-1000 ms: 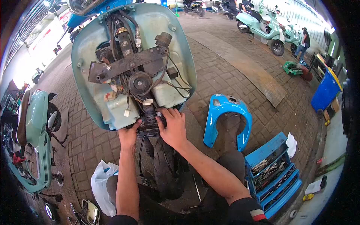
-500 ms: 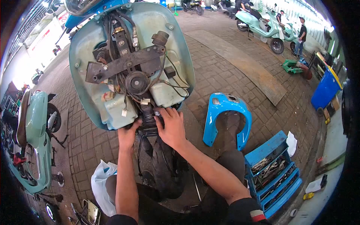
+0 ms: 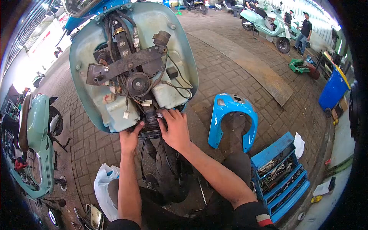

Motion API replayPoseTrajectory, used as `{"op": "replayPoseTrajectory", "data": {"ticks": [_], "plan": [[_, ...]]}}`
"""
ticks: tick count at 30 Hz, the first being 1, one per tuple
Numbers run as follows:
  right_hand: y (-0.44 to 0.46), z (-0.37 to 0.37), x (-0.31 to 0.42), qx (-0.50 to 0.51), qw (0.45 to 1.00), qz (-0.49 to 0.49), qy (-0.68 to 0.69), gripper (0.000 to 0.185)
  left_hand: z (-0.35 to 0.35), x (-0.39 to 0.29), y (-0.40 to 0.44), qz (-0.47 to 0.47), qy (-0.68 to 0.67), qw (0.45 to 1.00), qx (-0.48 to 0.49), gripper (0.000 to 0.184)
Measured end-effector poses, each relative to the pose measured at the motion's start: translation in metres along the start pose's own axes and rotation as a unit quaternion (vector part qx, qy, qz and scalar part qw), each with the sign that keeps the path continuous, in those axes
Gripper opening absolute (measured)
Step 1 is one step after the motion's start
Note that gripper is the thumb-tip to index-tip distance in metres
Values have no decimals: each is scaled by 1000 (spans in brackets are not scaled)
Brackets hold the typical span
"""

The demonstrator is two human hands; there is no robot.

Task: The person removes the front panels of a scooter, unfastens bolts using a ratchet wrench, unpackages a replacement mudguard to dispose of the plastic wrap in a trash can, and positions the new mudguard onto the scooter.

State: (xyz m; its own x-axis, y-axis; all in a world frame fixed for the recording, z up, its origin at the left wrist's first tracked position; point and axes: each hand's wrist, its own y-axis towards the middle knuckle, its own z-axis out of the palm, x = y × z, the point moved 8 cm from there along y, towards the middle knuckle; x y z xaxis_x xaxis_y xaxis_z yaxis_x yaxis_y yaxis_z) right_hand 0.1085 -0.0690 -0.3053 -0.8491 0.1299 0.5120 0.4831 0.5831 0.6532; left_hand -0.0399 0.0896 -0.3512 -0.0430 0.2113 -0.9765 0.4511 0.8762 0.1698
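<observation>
In front of me stands a scooter's pale green front panel [image 3: 82,92], its inner side showing brackets, wiring and a round black horn [image 3: 138,84]. My left hand [image 3: 129,140] is closed at the panel's lower edge, thumb toward the steering column; its other fingers are hidden beneath the edge. My right hand [image 3: 175,128] is bent around the column's right side at the same height, fingers curled and thumb pointing up. A small whitish bit shows by its fingertips, too little to name. The black front tyre [image 3: 170,180] lies below both hands. White connectors [image 3: 147,103] dangle just above.
To the right, a blue front fender [image 3: 215,122] rests on the paving beside an open blue toolbox [image 3: 281,143] full of wrenches. A white plastic bag [image 3: 103,188] sits by my left leg. Another green scooter [image 3: 44,142] stands at left; people and scooters are farther back.
My hands hold nearly the same place on the scooter. The view has shifted very slightly. A person in the background at right has moved a little.
</observation>
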Motion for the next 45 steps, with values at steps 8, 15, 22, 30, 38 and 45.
{"op": "replayPoseTrajectory", "data": {"ticks": [8, 15, 22, 30, 38, 45], "plan": [[0, 1, 0, 17, 1000, 1, 10, 30, -7, 22, 12, -6, -114, 993, -13, 52], [0, -2, 1, 17, 1000, 0, 17, 30, -2, 10, 10, 6, -85, 996, -36, 57], [0, -7, 4, -9, 1000, -5, 25, 27, -10, 29, 16, 2, -59, 998, -27, 56], [1, 1, -2, -5, 1000, 4, 24, 31, -4, 11, 6, -31, -37, 997, -54, 57], [-10, 10, -6, -94, 995, -4, 14, 32, -14, 27, 14, 19, -30, 998, -55, 62], [-6, 2, 0, -42, 999, 16, 18, 32, -13, 41, 23, -21, -23, 998, -52, 57]]}}
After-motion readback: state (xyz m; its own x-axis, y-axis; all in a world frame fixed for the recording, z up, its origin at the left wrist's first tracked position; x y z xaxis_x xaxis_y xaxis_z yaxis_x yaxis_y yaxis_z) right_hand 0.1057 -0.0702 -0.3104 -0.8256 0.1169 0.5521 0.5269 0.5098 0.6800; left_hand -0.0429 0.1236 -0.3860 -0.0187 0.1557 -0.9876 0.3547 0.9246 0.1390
